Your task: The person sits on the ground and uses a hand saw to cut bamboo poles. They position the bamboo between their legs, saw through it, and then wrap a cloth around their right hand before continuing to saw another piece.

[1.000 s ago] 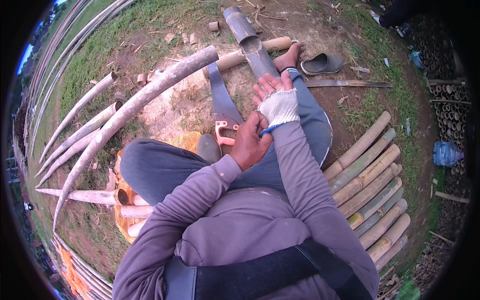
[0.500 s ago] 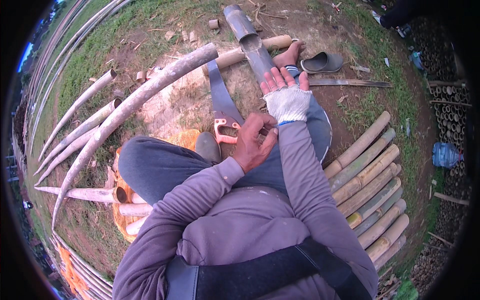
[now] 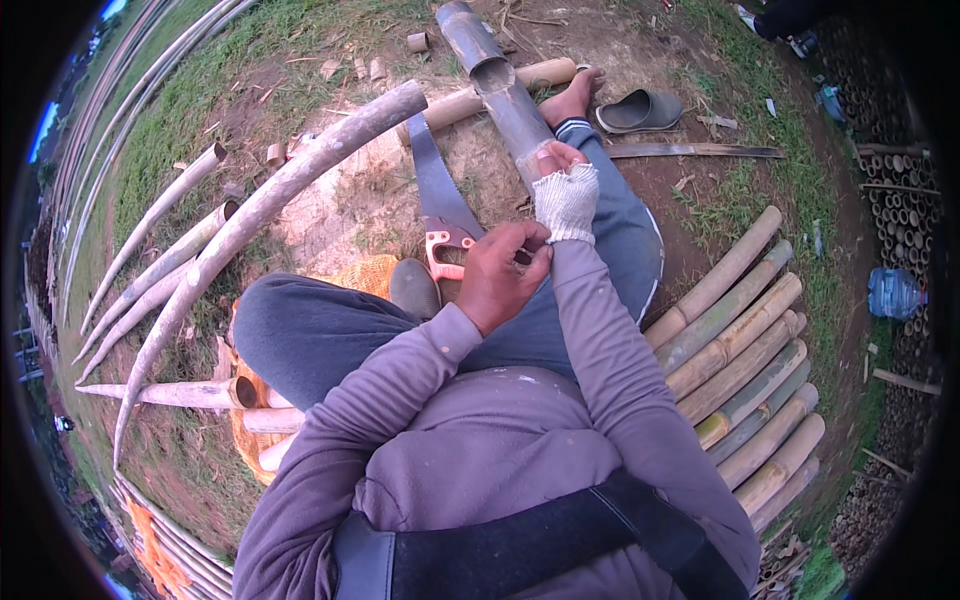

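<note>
Left hand [image 3: 503, 272] pinches, grip unclear, by the white knitted glove [image 3: 567, 212]; right hand [image 3: 566, 180] half-curls inside, seemingly empty; adjusting likely next needs tugging.

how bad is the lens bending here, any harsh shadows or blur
Head view: strong fisheye curving toward the rim, probably exaggerating the long pole; head view: black corners, bluish fringing at the left edge; head view: soft light, no hard shadow beside the saw; head view: gloved right hand fairly clear, rim details softer.
</note>
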A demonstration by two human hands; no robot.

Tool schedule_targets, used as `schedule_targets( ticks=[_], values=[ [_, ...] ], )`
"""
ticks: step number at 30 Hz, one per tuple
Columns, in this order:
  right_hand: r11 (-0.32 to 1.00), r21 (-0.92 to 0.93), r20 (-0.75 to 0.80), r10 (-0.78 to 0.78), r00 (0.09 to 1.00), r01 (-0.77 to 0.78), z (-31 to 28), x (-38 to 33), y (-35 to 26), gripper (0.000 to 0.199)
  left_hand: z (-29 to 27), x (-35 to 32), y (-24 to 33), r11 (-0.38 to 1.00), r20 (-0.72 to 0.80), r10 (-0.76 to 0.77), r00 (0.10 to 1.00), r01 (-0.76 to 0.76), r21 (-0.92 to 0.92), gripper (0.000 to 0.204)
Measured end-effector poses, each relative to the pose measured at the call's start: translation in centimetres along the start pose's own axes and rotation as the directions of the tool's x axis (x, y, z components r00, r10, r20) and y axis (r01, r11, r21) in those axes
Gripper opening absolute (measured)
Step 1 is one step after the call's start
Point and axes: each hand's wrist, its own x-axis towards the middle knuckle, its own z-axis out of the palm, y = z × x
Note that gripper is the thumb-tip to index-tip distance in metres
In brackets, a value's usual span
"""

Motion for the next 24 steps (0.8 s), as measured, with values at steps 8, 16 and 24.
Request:
schedule_targets(
  ticks=[8, 16, 24],
  values=[
    [0.992, -0.128, 0.051, 0.029, 0.998, -0.022, -0.6, -0.5, 0.1, 0.044, 0.2, 0.0, -0.7, 0.895, 0.119, -0.26, 0.958, 0.285, -0.342, 0.013],
    [0.672, -0.645, 0.234, -0.28, 0.931, 0.364, -1.5, -1.5, 2.6, 0.058, -0.5, 0.6, -0.8, 0.996, 0.173, -0.086, 0.981, 0.09, -0.019, 0.02],
    [-0.019, -0.778, 0.599, 0.277, 0.751, 0.628, 1.4, -4.9, 1.6, 0.05, -1.4, 1.2, -0.1, 0.846, 0.163, 0.281, 0.946, -0.325, 0.424, 0.024]
  ],
)
